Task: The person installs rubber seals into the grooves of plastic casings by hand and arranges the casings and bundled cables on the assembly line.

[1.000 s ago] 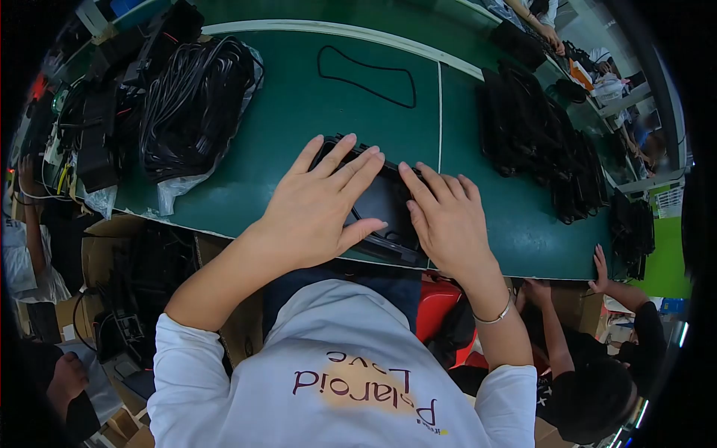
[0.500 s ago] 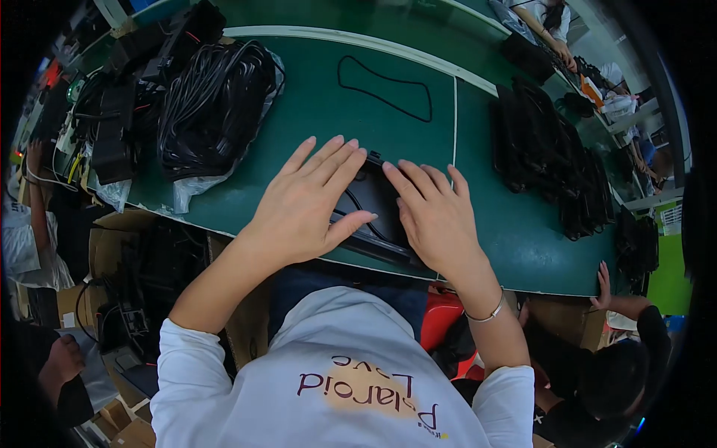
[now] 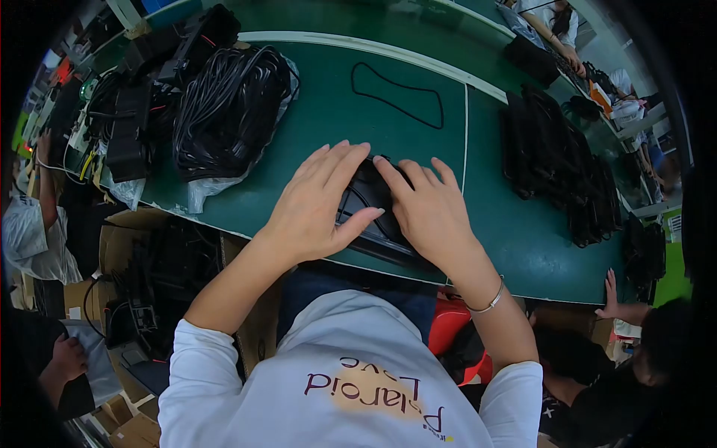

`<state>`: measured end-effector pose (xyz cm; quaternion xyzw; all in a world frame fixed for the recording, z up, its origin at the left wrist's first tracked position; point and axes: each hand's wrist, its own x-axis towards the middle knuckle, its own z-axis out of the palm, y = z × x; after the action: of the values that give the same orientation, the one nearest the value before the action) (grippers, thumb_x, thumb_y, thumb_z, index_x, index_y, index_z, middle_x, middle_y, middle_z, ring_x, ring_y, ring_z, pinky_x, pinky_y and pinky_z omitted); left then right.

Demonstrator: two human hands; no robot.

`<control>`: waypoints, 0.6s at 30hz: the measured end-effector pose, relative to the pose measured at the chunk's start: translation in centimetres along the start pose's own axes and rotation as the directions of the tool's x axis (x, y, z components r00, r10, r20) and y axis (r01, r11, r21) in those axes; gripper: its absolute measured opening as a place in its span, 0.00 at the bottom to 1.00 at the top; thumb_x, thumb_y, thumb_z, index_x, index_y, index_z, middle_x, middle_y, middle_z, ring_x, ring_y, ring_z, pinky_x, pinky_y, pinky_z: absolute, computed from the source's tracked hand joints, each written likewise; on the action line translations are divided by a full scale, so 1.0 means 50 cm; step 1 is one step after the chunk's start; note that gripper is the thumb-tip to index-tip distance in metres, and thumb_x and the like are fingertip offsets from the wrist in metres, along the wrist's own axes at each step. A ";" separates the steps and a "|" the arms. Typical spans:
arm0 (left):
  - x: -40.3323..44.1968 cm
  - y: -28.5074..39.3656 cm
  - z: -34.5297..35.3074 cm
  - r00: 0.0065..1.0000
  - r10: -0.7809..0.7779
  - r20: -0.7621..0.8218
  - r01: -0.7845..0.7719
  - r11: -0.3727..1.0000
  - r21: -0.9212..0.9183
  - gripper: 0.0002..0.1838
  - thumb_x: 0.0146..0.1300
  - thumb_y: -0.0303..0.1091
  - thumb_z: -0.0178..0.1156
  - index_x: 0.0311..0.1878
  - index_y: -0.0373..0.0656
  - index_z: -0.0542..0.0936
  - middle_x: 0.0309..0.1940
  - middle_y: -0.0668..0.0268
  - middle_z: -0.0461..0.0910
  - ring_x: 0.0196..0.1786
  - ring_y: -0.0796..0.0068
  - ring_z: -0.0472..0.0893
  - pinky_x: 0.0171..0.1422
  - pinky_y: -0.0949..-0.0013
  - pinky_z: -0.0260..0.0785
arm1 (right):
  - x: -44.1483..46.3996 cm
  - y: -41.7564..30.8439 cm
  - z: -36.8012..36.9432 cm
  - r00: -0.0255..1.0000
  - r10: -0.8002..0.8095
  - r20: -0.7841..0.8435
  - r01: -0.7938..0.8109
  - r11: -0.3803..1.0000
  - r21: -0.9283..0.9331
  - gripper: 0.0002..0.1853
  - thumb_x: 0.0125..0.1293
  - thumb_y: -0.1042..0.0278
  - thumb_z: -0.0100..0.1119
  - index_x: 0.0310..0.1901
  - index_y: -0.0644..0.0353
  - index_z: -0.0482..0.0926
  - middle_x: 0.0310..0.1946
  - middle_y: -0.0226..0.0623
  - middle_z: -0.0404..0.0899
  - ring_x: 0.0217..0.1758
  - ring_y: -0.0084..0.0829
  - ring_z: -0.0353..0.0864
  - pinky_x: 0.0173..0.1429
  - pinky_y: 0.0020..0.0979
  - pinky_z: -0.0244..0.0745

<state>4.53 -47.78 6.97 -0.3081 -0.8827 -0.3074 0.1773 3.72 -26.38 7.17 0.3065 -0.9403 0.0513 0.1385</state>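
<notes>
Casing (image 3: pixel 371 193) in black lies at the near edge of the green table (image 3: pixel 332 89) under left hand (image 3: pixel 310 200) and right hand (image 3: pixel 431 213) — both spread over it, pointing toward the far side. Beyond lies a thin black loop (image 3: pixel 441 109).

Left hand (image 3: pixel 308 203) and right hand (image 3: pixel 432 214) reach forward, palms down — left thumb (image 3: pixel 359 225) spread inward.

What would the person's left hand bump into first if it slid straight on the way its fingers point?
The left hand would probably meet the thin black loop lying on the green tabletop. The hand's height is hard to judge, so it might pass over.
</notes>
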 end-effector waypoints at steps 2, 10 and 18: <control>0.003 0.001 -0.007 0.997 0.051 0.066 -0.057 0.994 0.095 0.38 0.63 0.47 0.66 0.70 0.33 0.68 0.66 0.46 0.73 0.68 0.43 0.72 0.75 0.45 0.59 | -0.005 0.007 0.006 0.998 0.047 -0.040 -0.032 0.945 0.326 0.26 0.69 0.69 0.58 0.69 0.51 0.72 0.59 0.41 0.76 0.56 0.44 0.79 0.70 0.50 0.64; 0.006 -0.006 -0.014 0.983 0.048 0.176 -0.071 0.989 0.131 0.34 0.65 0.43 0.63 0.70 0.35 0.68 0.70 0.50 0.70 0.73 0.46 0.68 0.79 0.47 0.54 | -0.008 0.022 0.009 0.999 0.011 -0.042 0.001 0.964 0.267 0.25 0.68 0.72 0.57 0.68 0.52 0.73 0.61 0.42 0.76 0.59 0.46 0.77 0.68 0.47 0.66; 0.000 -0.009 -0.013 0.991 0.016 0.137 -0.032 0.992 0.120 0.31 0.65 0.40 0.62 0.68 0.33 0.70 0.69 0.46 0.70 0.71 0.45 0.70 0.78 0.49 0.57 | -0.009 0.019 0.020 0.991 -0.020 -0.130 0.050 0.972 0.228 0.25 0.65 0.75 0.59 0.65 0.57 0.74 0.59 0.41 0.77 0.57 0.43 0.79 0.67 0.45 0.68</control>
<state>4.31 -48.52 7.27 -0.3275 -0.9060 -0.2292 0.1392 3.29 -25.56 6.08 0.3330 -0.9118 0.1770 0.1626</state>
